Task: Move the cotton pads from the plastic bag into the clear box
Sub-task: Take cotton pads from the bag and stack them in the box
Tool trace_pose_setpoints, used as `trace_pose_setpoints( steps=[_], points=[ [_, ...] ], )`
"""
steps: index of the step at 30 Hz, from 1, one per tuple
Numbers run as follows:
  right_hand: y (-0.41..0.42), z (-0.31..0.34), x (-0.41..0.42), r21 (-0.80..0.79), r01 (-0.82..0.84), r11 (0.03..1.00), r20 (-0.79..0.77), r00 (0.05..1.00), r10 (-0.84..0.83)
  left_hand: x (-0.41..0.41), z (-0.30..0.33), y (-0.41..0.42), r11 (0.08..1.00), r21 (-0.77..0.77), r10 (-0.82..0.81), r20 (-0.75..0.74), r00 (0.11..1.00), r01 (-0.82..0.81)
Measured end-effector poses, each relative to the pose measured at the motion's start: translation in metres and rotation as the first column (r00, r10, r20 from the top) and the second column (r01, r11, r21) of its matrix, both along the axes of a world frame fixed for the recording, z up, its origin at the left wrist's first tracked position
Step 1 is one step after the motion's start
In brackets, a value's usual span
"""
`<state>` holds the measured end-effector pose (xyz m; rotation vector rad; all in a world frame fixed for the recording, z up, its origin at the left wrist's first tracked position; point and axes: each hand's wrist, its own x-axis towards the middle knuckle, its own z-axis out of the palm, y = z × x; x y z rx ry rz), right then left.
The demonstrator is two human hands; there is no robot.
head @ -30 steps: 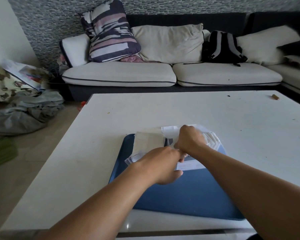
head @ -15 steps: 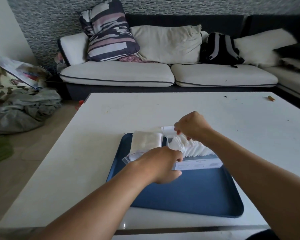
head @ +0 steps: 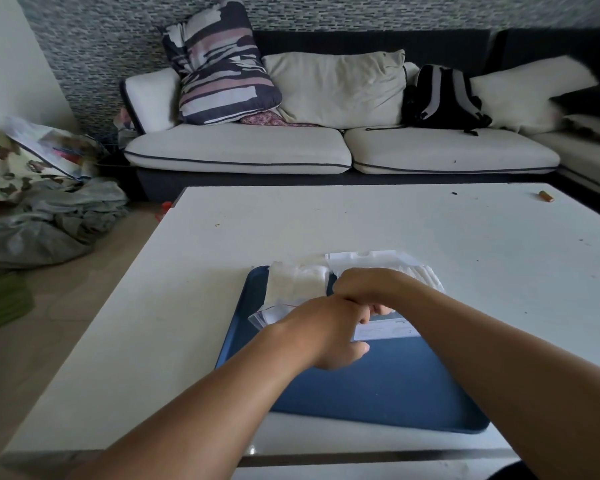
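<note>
Right hand [head: 364, 285], fingers curled, presses cotton pads [head: 420, 271] beneath it; left hand [head: 326, 336] grips clear box [head: 385, 329].

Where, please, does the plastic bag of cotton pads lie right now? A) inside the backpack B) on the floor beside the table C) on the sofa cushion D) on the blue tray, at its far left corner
D: the plastic bag lies on the blue tray, left of the clear box.

Right hand [head: 361, 289] lower, onto pads [head: 420, 275]
</note>
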<state>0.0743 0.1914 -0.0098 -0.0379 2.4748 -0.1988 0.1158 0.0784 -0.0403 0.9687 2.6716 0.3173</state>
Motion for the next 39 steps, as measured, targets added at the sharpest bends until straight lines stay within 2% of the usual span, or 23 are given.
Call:
trace_pose_setpoints(
  steps=[8, 13, 19, 23, 27, 29, 30, 32, 34, 35, 36, 38, 39],
  points=[
    [0.001, -0.011, -0.001, 0.176, -0.115, 0.978, -0.069, 0.989, 0.129, 0.004, -0.003, 0.001, 0.998, -0.022, -0.063, 0.017, 0.998, 0.063],
    [0.011, -0.009, 0.000, 0.105, 0.030, 0.994, 0.032, 0.999, -0.034, 0.006, -0.001, 0.003, 0.998, -0.016, -0.056, -0.014, 0.998, 0.056],
    [0.009, -0.009, 0.002, 0.084, 0.067, 0.994, -0.029, 0.997, -0.065, 0.008, 0.001, 0.005, 0.998, -0.033, -0.053, 0.004, 0.999, 0.053],
    [0.015, -0.011, 0.005, -0.013, 0.125, 0.992, -0.014, 0.992, -0.126, 0.009, 0.006, -0.003, 0.998, -0.022, -0.055, 0.010, 0.998, 0.055],
    [0.023, -0.015, 0.002, -0.122, 0.190, 0.974, -0.034, 0.980, -0.195, 0.000, 0.023, -0.029, 0.981, 0.192, -0.023, -0.050, 0.998, 0.032],
    [0.031, -0.012, 0.000, -0.189, 0.248, 0.950, -0.025, 0.966, -0.258, -0.005, 0.032, -0.051, 0.975, 0.218, 0.073, -0.127, 0.989, -0.044],
    [0.034, -0.008, -0.001, -0.230, 0.262, 0.937, -0.044, 0.959, -0.279, -0.008, 0.034, -0.063, 0.979, 0.175, 0.131, -0.171, 0.977, -0.101],
    [0.041, 0.004, -0.002, -0.358, 0.291, 0.887, -0.166, 0.915, -0.367, -0.013, 0.034, -0.082, 0.961, -0.033, 0.259, -0.225, 0.939, -0.273],
    [0.044, 0.015, 0.003, -0.518, 0.289, 0.805, -0.316, 0.810, -0.494, -0.017, 0.025, -0.094, 0.887, -0.198, 0.374, -0.221, 0.901, -0.417],
    [0.041, 0.022, 0.009, -0.602, 0.260, 0.755, -0.341, 0.772, -0.537, -0.020, 0.019, -0.096, 0.863, -0.210, 0.421, -0.207, 0.883, -0.460],
    [0.035, 0.029, 0.018, -0.684, 0.210, 0.698, -0.303, 0.789, -0.535, -0.023, 0.014, -0.097, 0.849, -0.187, 0.460, -0.196, 0.866, -0.494],
    [0.011, 0.040, 0.041, -0.806, 0.129, 0.577, -0.116, 0.922, -0.369, -0.028, 0.008, -0.096, 0.841, -0.095, 0.510, -0.188, 0.839, -0.533],
    [-0.004, 0.039, 0.051, -0.803, 0.095, 0.588, -0.067, 0.966, -0.249, -0.030, 0.008, -0.094, 0.839, -0.031, 0.531, -0.169, 0.830, -0.543]
  ],
)
